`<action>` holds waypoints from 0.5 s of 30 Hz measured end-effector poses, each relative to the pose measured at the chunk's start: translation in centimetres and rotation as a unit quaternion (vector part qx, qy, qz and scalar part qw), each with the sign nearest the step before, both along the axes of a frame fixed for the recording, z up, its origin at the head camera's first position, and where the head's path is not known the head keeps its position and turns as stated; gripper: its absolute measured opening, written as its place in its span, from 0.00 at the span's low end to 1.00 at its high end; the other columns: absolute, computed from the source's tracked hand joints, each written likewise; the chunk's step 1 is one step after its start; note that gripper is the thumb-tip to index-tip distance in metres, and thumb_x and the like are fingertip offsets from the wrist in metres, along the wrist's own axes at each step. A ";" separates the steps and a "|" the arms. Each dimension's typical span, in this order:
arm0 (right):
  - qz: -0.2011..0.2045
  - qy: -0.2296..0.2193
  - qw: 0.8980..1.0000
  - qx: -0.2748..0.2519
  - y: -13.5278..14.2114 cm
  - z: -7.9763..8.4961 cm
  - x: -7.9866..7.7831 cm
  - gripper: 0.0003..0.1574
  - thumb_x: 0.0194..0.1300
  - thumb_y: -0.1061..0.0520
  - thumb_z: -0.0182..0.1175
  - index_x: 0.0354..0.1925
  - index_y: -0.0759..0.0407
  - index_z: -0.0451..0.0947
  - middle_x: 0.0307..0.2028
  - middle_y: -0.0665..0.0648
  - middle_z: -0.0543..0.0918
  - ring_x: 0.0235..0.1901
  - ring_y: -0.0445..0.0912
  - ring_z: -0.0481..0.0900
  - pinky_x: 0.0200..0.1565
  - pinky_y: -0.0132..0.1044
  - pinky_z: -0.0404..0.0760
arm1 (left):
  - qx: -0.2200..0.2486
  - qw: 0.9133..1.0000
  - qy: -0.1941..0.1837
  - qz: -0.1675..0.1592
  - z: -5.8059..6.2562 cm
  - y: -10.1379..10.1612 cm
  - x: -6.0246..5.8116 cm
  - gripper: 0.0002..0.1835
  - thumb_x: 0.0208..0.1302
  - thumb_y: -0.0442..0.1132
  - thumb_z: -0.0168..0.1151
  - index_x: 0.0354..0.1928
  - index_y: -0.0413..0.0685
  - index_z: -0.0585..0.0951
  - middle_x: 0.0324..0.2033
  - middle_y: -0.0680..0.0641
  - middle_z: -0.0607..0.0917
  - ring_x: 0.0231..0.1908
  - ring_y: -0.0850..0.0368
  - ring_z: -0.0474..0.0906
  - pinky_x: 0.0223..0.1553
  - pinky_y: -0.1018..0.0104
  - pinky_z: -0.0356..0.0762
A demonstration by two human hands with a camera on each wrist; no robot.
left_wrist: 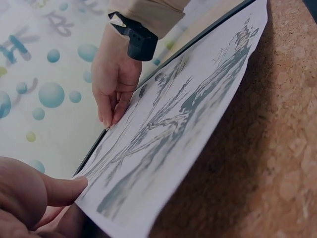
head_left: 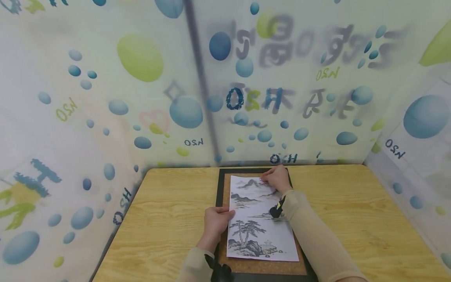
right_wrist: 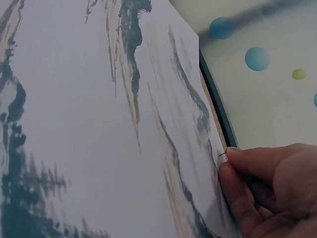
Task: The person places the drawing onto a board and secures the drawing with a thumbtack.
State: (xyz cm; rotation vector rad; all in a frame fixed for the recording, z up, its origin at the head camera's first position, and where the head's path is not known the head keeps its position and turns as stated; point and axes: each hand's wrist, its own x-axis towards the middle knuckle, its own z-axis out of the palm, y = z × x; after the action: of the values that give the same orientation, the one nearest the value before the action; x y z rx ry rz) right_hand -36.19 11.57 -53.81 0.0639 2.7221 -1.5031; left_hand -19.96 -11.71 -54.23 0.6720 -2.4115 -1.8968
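Note:
A white sheet of paper (head_left: 243, 213) printed with an ink landscape of mountains, pines and rocks lies over a cork board (head_left: 267, 268) with a black frame. My left hand (head_left: 215, 224) pinches the sheet's left edge, thumb on top and fingers beneath. In the left wrist view that long edge stands up off the cork (left_wrist: 282, 124), casting a shadow under it. At the sheet's top edge, my right hand (head_left: 278, 178) pinches a small pin between thumb and forefinger. The pin's thin metal point (right_wrist: 222, 154) shows against the paper in the right wrist view; its head is mostly hidden by the fingertips.
The board rests on a light wooden table (head_left: 169, 219), its black frame (head_left: 220, 188) reaching close to the table's far edge. Behind stands a pale fabric wall (head_left: 158, 98) with blue and green dots and lettering. Dark camera mounts (head_left: 276, 210) sit on both wrists.

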 end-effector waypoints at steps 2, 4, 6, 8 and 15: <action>0.001 0.002 1.000 0.003 -0.1 -0.2 0.0 0.05 0.59 0.63 0.78 0.34 0.65 0.92 0.25 0.54 0.89 0.27 0.46 0.84 0.30 0.35 0.79 | 0.000 1.000 0.000 -0.001 -0.1 -0.1 0.0 0.11 0.64 0.32 0.75 0.45 0.31 0.88 0.31 0.44 0.90 0.31 0.53 0.88 0.35 0.59 0.86; 0.000 0.003 1.000 0.005 -0.2 -0.3 -0.1 0.05 0.59 0.62 0.78 0.34 0.64 0.92 0.25 0.54 0.89 0.27 0.46 0.84 0.30 0.36 0.79 | 0.000 1.000 0.002 -0.003 -0.2 -0.2 0.1 0.11 0.64 0.31 0.75 0.45 0.31 0.88 0.31 0.44 0.90 0.31 0.53 0.88 0.35 0.58 0.86; -0.001 0.005 1.000 0.010 -0.3 -0.5 -0.2 0.05 0.59 0.62 0.79 0.33 0.64 0.92 0.25 0.54 0.89 0.26 0.46 0.84 0.30 0.36 0.79 | 0.001 1.000 0.006 -0.005 -0.2 -0.2 0.1 0.11 0.64 0.31 0.75 0.45 0.31 0.88 0.31 0.43 0.90 0.31 0.53 0.88 0.35 0.58 0.86; 0.001 0.010 1.000 0.016 -0.4 -0.6 -0.3 0.04 0.58 0.63 0.79 0.33 0.63 0.92 0.25 0.54 0.89 0.26 0.46 0.84 0.30 0.36 0.79 | 0.001 1.000 0.007 -0.006 -0.2 -0.2 0.1 0.11 0.64 0.31 0.75 0.45 0.31 0.88 0.31 0.43 0.90 0.31 0.53 0.88 0.35 0.58 0.86; -0.007 0.017 0.999 0.034 -0.6 -0.2 -0.2 0.03 0.56 0.64 0.79 0.29 0.62 0.92 0.23 0.53 0.88 0.27 0.47 0.83 0.31 0.38 0.80 | 0.003 1.000 0.009 -0.009 0.0 -0.2 0.1 0.11 0.63 0.31 0.76 0.45 0.31 0.88 0.31 0.43 0.89 0.32 0.53 0.88 0.34 0.59 0.86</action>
State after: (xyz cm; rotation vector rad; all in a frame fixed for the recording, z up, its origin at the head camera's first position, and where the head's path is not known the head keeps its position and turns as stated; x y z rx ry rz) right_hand -36.43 10.98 -54.05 0.0581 2.8042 -1.4292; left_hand -19.90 -11.90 -54.23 0.6337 -2.4107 -1.9096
